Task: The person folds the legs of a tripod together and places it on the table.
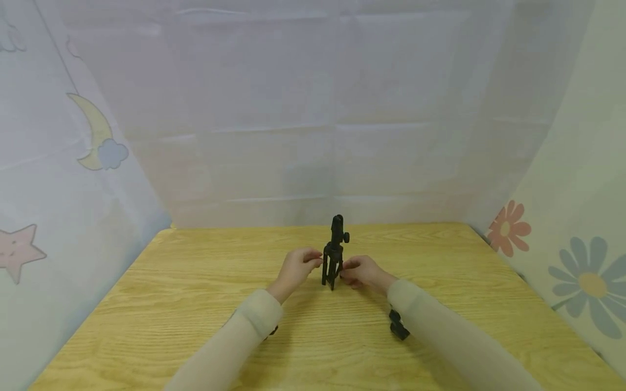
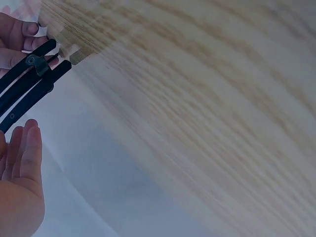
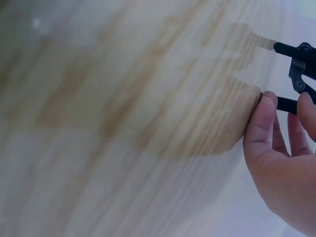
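A small black tripod (image 1: 335, 252) stands upright on the wooden table, its legs drawn fairly close together. My right hand (image 1: 364, 271) is at its right side; in the right wrist view, thumb and fingers (image 3: 260, 128) pinch the lower end of one leg (image 3: 287, 104). On the other side is my left hand (image 1: 295, 269), its fingertips close to the left leg. The left wrist view shows the left fingers (image 2: 30, 153) fairly straight beside the tripod legs (image 2: 34, 81); whether they touch cannot be made out.
Under the right sleeve a small black object (image 1: 398, 326) shows, and a dark bit (image 1: 272, 331) peeks out by the left sleeve. The wooden table (image 1: 195, 260) meets a pale cloth backdrop (image 1: 274, 163) behind, with printed cloth on both sides.
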### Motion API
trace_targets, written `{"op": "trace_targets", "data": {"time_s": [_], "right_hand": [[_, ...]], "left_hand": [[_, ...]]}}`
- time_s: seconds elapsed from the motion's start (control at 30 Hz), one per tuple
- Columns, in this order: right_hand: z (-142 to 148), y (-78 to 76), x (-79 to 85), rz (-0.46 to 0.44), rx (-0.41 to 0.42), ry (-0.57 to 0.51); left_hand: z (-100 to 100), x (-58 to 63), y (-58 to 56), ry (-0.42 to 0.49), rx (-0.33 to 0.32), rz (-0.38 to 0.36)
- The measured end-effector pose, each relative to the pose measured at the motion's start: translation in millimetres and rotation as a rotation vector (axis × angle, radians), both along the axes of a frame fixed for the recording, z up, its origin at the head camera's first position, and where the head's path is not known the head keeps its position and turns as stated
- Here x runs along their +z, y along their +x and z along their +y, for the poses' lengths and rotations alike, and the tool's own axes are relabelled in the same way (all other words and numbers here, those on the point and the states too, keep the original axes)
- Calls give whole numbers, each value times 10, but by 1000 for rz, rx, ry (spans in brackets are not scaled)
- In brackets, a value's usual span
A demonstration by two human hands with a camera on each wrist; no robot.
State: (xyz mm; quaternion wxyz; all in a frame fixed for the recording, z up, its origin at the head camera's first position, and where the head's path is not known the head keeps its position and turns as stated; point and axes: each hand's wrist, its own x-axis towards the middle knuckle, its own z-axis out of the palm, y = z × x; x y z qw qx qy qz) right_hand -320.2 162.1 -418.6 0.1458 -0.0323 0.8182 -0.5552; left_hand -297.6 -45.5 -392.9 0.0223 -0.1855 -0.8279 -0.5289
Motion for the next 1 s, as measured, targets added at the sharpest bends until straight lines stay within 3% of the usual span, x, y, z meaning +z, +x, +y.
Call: {"op": "trace_targets", "data": {"time_s": [0.6, 1.0], "right_hand": [[69, 138, 29, 51, 36, 45], [94, 206, 30, 70, 67, 10]], "left_hand": [[3, 63, 129, -3, -37, 23], [94, 93, 186, -59, -56, 91]]}}
